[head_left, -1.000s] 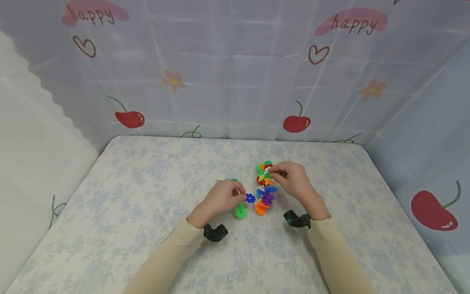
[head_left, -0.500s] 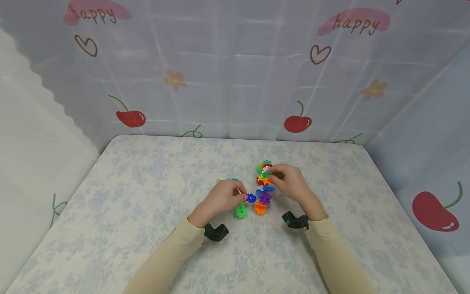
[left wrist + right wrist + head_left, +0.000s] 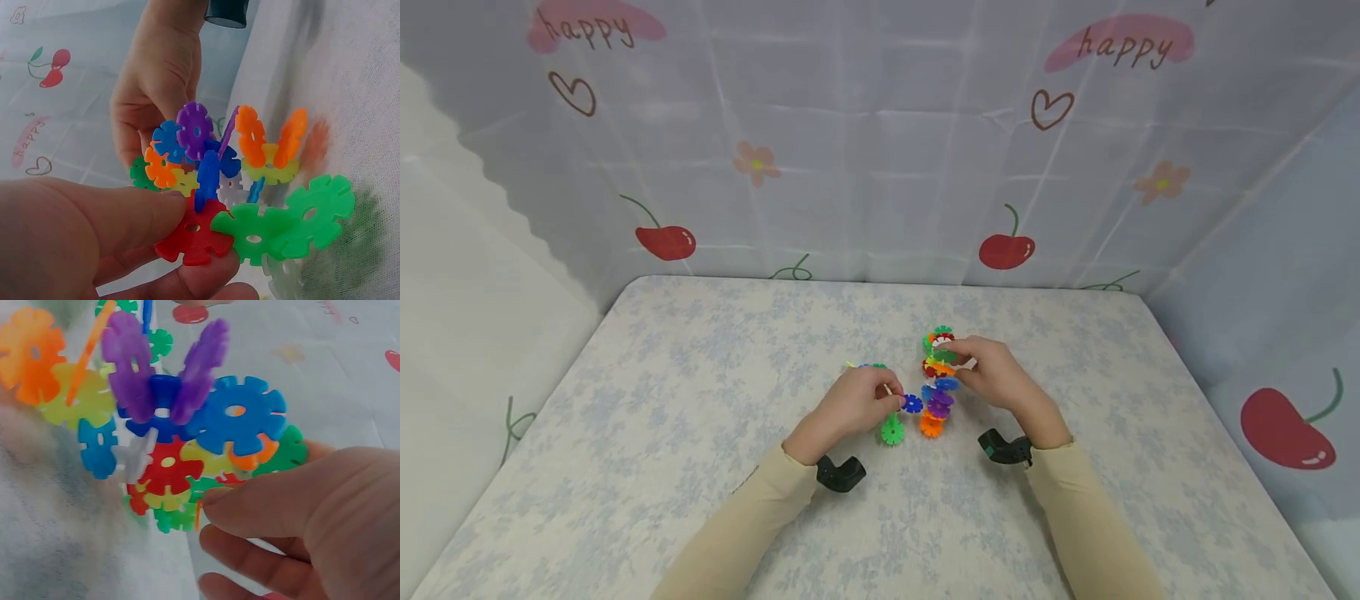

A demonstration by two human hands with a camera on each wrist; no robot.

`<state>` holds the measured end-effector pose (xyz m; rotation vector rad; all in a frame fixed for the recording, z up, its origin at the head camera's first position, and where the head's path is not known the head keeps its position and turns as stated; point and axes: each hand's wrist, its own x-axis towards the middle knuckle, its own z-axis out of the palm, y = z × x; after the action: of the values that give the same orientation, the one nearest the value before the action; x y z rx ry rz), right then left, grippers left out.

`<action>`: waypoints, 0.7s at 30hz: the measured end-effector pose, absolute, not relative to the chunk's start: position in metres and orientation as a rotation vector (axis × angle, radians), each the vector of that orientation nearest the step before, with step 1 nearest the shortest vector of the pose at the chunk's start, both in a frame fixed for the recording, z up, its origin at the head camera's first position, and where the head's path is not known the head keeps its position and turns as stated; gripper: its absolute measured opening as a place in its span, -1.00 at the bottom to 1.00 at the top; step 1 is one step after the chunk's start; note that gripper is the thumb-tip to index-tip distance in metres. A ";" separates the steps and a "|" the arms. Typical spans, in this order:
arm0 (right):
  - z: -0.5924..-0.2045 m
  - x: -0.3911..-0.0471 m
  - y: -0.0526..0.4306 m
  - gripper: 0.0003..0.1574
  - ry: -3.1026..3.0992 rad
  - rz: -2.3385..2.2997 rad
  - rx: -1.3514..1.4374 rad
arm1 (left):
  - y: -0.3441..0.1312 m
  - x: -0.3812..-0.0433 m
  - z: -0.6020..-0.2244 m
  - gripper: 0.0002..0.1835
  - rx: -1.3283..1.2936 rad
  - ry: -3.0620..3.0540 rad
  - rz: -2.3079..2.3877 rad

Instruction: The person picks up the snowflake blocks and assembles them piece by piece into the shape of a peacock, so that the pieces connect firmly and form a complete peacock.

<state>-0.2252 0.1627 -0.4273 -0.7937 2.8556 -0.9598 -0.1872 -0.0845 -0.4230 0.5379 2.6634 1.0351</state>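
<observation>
My left hand (image 3: 853, 408) pinches a red snowflake disc (image 3: 195, 240) between thumb and fingers. A blue disc (image 3: 912, 403) and a chain of green discs (image 3: 315, 212) are slotted to that red one. To the right stands a joined build of plastic snowflake discs, with orange (image 3: 932, 426), purple (image 3: 938, 403) and blue ones (image 3: 240, 415). My right hand (image 3: 996, 371) holds this build by a green disc (image 3: 284, 453) near its upper part, index finger and thumb on either side. The fingers partly hide the contact there.
Both builds are over a pale flower-patterned tablecloth (image 3: 700, 367). A printed curtain (image 3: 865, 167) with cherries closes off the back. Black wrist cameras (image 3: 841, 474) hang below both wrists, close above the cloth.
My right hand has lowered slightly, and its thumb and index finger have spread round the green disc. The right build has shifted a little left. The left hand stays nearly still.
</observation>
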 end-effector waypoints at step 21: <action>-0.453 -0.227 0.146 -0.50 3.012 -1.057 -0.763 | -0.088 -0.191 -0.425 -0.94 0.551 2.684 1.000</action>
<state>-0.2270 0.1463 -0.4529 -0.7634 3.0123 -1.0566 -0.1915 -0.0876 -0.4253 0.5505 2.6844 0.9996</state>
